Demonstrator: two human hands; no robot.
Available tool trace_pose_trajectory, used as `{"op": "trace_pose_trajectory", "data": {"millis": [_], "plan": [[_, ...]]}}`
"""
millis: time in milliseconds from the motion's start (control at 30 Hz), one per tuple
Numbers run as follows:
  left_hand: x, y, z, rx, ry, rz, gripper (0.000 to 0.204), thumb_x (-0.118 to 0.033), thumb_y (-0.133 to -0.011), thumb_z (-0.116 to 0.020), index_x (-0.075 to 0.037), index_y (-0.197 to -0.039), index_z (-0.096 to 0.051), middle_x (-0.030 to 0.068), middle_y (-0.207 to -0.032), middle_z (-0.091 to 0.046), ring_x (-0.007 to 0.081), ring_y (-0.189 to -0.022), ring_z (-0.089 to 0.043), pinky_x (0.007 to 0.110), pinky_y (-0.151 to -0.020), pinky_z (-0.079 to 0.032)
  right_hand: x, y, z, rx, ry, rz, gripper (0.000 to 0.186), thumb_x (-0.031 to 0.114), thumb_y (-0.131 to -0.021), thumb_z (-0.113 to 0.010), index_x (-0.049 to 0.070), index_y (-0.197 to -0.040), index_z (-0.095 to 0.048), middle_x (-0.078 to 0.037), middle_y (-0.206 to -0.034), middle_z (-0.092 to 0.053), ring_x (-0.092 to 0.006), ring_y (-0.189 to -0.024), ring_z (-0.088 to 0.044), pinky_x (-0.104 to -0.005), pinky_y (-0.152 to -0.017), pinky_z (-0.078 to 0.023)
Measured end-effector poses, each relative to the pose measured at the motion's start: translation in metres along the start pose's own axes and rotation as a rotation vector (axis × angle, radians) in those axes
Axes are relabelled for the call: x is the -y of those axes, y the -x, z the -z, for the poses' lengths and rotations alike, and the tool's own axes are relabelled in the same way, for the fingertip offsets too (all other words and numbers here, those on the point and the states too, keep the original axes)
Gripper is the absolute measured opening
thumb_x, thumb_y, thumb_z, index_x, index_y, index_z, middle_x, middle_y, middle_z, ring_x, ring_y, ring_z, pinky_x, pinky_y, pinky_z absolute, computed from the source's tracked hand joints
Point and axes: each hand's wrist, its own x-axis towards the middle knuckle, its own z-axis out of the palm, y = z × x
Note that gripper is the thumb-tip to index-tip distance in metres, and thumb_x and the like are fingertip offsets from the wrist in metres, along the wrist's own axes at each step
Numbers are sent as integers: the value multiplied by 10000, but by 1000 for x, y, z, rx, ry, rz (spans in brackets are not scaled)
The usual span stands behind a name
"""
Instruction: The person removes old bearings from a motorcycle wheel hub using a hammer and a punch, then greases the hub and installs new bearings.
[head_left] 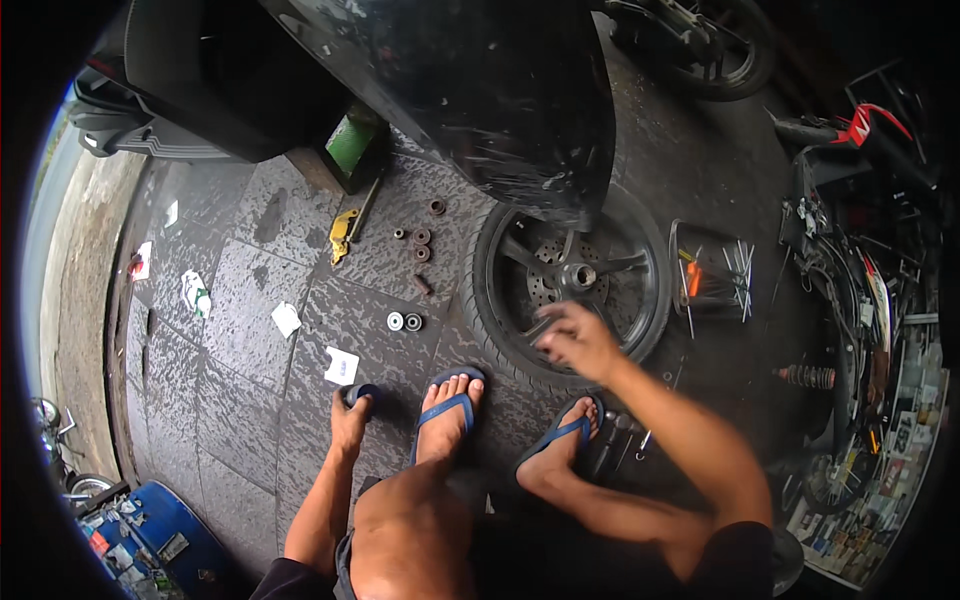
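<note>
My left hand (349, 418) grips a dark blue cylindrical container (362, 395) beside my left foot (443, 420). Over the lower left of the black spoked wheel (652, 295) is my right hand (577, 342), blurred, fingers bent; whether it holds anything is unclear. The wheel lies flat, with a brake disc around its hub (583, 275). Two small bearings (404, 321) and several rusty rings and sleeves (423, 245) lie left of it, near a yellow metal tool (344, 232). A clear tray (715, 275) holds tools to its right.
A large black body panel (450, 80) hangs over the wheel. Another wheel (740, 70) stands behind. Motorbike parts (830, 300) crowd the right side. A blue drum (170, 530) stands at lower left. Paper scraps (286, 319) lie on the tiles. Dark tools (612, 445) lie by my right foot.
</note>
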Motion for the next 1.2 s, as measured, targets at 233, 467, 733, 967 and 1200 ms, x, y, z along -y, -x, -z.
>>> {"op": "trace_pose_trajectory", "data": {"millis": [233, 467, 733, 967, 1200], "plan": [[32, -20, 20, -51, -116, -172, 493, -215, -865, -601, 54, -1277, -591, 195, -1179, -638, 266, -1017, -635, 368, -911, -497, -24, -4, 113, -207, 82, -228, 425, 36, -873, -581, 25, -1298, -563, -85, -826, -693, -91, -582, -575, -233, -462, -434], [18, 0, 13, -367, -421, -281, 451, -178, -876, -599, 23, -1278, -563, 198, -1222, -505, 336, -1098, -543, 419, -979, -439, -45, -41, 109, -150, 688, -153, 508, 60, -777, -609, 53, -1285, -618, -104, -841, -722, -178, -757, -669, -329, -766, -523], [-5, 12, -6, -396, -395, -418, 398, -133, -886, -603, -23, -1266, -567, 163, -1261, -516, 305, -1115, -535, 402, -930, -442, -43, -47, 96, -157, -145, -410, 576, 35, -830, -555, -35, -1398, -486, -116, -812, -691, -132, -632, -596, -272, -532, -463], [-28, 9, -4, -432, -453, -461, 400, -109, -869, -616, -30, -1257, -562, 177, -1321, -482, 349, -1246, -475, 430, -992, -414, -51, -56, 86, -124, -199, -385, 615, 27, -833, -541, -51, -1435, -438, -104, -777, -684, -116, -599, -571, -266, -501, -441], [-36, 10, -10, -407, -415, -440, 398, -93, -864, -608, -38, -1256, -570, 168, -1339, -486, 343, -1241, -492, 426, -965, -434, -78, -70, 102, -134, 261, -231, 612, 73, -761, -572, 15, -1370, -554, -143, -788, -710, -236, -683, -674, -355, -663, -531]]}}
